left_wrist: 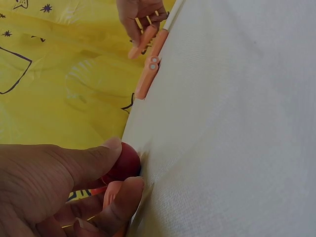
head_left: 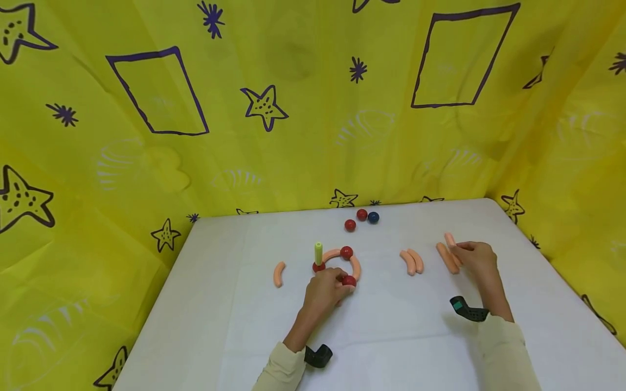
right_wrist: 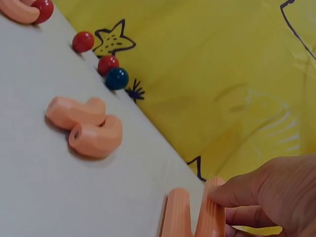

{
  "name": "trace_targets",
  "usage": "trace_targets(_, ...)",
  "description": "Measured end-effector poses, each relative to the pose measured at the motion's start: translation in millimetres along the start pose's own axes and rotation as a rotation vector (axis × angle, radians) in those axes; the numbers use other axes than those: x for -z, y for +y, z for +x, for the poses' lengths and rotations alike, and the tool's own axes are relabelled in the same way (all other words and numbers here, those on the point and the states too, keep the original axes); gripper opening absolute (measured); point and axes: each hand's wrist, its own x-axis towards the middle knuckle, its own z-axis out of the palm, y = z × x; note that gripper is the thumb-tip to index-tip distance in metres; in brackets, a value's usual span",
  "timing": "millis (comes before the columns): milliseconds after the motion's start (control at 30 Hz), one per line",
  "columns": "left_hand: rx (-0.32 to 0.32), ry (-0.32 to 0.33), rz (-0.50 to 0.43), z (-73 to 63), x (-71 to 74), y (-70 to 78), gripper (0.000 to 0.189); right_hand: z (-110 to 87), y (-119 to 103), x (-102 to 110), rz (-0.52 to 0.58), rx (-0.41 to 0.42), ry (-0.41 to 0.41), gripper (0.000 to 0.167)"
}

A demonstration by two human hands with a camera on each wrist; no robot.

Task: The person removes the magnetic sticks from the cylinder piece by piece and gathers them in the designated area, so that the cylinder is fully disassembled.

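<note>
My left hand point(head_left: 323, 289) pinches a red ball point(head_left: 349, 281) point(left_wrist: 127, 163) between thumb and fingers. The ball sits at the near side of a ring of curved orange sticks point(head_left: 356, 268) and red balls point(head_left: 346, 252). An orange piece point(left_wrist: 112, 191) also shows between the left fingers in the left wrist view. From the ring's left ball point(head_left: 318, 267) a green stick point(head_left: 318, 253) stands upright. On the right, my right hand point(head_left: 479, 262) pinches a straight orange stick point(head_left: 450, 240) point(right_wrist: 211, 212), tilted beside another straight orange stick point(head_left: 446, 257) on the table.
Two curved orange sticks point(head_left: 412, 262) lie together between the hands. A single curved orange stick point(head_left: 279, 274) lies left of the ring. Near the back edge of the white table point(head_left: 244, 326) are two red balls point(head_left: 350, 225) and a blue ball point(head_left: 374, 218). Yellow patterned sheeting point(head_left: 303, 157) surrounds the table.
</note>
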Motion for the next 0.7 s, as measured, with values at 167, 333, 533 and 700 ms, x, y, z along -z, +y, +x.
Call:
trace_targets(167,0.002,0.005,-0.013,-0.8,0.1,0.6,0.027,2.7,7,2,-0.045,-0.008,-0.011,0.059)
trace_targets(333,0.000,0.010,-0.013,-1.0,0.0,1.1,0.026,4.9,12,1,-0.072,0.012,-0.001,0.056)
trace_targets(533,0.012,0.006,-0.010,-0.3,0.1,1.0,0.026,7.5,15,-3,-0.086,0.005,0.011,0.049)
trace_targets(700,0.023,0.004,-0.019,0.1,-0.9,1.8,0.026,6.9,16,-4,-0.091,0.004,0.020,0.049)
